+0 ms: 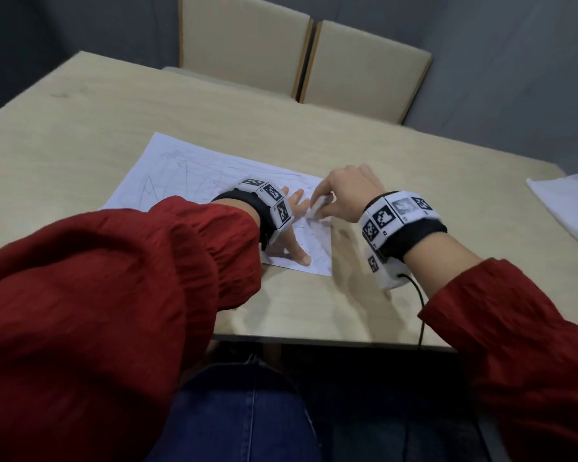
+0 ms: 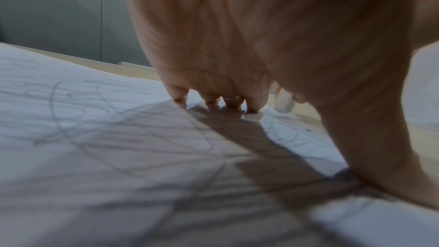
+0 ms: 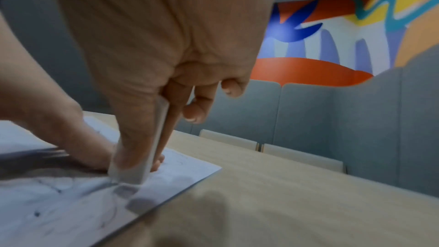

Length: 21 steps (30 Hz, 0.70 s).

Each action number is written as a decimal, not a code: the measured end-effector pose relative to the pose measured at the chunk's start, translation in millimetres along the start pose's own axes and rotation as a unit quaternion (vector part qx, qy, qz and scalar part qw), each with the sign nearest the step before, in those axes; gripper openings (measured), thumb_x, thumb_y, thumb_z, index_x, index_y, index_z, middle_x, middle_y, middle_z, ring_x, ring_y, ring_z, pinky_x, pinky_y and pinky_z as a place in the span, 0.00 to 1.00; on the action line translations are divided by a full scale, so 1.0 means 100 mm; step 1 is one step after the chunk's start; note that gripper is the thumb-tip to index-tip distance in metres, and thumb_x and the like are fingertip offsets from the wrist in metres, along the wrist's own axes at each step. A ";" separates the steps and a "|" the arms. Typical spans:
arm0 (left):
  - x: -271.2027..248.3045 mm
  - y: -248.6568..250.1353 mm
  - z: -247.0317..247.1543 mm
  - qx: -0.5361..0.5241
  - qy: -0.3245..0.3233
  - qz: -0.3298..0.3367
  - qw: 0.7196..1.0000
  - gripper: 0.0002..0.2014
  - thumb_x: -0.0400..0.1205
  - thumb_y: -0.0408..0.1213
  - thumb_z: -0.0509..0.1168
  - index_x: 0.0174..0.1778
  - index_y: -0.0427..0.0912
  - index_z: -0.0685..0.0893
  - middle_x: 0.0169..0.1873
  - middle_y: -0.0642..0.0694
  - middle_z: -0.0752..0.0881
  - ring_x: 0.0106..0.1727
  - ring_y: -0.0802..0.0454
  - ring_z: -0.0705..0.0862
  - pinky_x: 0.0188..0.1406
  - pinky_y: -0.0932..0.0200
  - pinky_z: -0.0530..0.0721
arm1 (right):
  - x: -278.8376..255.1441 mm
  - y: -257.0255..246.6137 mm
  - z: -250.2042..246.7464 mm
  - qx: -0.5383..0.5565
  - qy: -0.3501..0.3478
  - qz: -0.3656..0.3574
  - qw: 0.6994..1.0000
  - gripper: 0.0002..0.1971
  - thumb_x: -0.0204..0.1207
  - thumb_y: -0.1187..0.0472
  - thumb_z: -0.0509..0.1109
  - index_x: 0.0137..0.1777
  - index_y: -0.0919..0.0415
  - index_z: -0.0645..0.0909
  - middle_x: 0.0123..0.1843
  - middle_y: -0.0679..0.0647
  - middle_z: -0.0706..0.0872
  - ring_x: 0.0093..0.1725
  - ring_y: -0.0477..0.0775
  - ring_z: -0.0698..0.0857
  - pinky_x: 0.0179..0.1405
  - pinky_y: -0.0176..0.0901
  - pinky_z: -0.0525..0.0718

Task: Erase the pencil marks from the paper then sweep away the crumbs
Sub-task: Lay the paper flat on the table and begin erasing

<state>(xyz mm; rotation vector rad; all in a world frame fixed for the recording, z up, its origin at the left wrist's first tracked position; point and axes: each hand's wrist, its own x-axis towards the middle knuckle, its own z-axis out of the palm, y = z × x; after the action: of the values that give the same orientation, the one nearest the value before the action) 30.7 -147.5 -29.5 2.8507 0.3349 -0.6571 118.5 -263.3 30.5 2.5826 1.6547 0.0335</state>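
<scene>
Best done with short strokes of the eraser [image 1: 319, 207] running away from the bracing left hand [image 1: 289, 235], light pressure near the paper's [image 1: 194, 168] 5 o'clock corner to avoid creasing. Right hand [image 1: 347, 191] pinching the eraser between thumb and fingertips, its tip down on the sheet among the pencil marks [image 1: 167, 185]. Left-hand fingers [image 2: 253, 104] spread and straight, pressed flat on the paper at 9 o'clock of the eraser.

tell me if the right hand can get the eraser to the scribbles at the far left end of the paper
Probably not directly: the left hand presses the paper between the eraser in the right hand and those scribbles.
</scene>
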 end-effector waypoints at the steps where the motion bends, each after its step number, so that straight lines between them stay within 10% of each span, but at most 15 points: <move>1: -0.01 0.00 -0.01 -0.002 0.000 0.003 1.000 0.65 0.65 0.72 0.71 0.84 0.55 0.32 0.84 0.48 0.33 0.84 0.42 0.34 0.81 0.35 0.42 | 0.01 -0.02 0.02 0.012 0.009 0.007 1.000 0.09 0.69 0.52 0.77 0.49 0.43 0.89 0.38 0.44 0.84 0.45 0.50 0.79 0.48 0.41 0.64; 11: 0.09 -0.06 0.07 0.006 0.005 -0.008 1.000 0.71 0.52 0.80 0.65 0.84 0.54 0.34 0.84 0.49 0.32 0.84 0.43 0.33 0.81 0.35 0.41 | -0.20 0.00 -0.02 0.002 -0.040 -0.019 0.999 0.07 0.69 0.52 0.76 0.47 0.41 0.89 0.29 0.40 0.77 0.35 0.42 0.75 0.48 0.43 0.62; 21: 0.11 -0.03 0.10 -0.005 0.008 -0.004 1.000 0.65 0.66 0.72 0.69 0.84 0.48 0.32 0.83 0.47 0.30 0.84 0.42 0.32 0.81 0.39 0.37 | -0.37 -0.06 0.05 0.020 -0.077 -0.041 0.996 0.05 0.69 0.50 0.76 0.44 0.43 0.89 0.26 0.40 0.75 0.31 0.39 0.72 0.46 0.42 0.62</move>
<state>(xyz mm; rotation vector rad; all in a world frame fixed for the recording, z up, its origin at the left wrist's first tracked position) 35.1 -145.0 -43.6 2.8490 0.3509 -0.6325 97.5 -294.8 25.5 2.4714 1.7188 -0.2006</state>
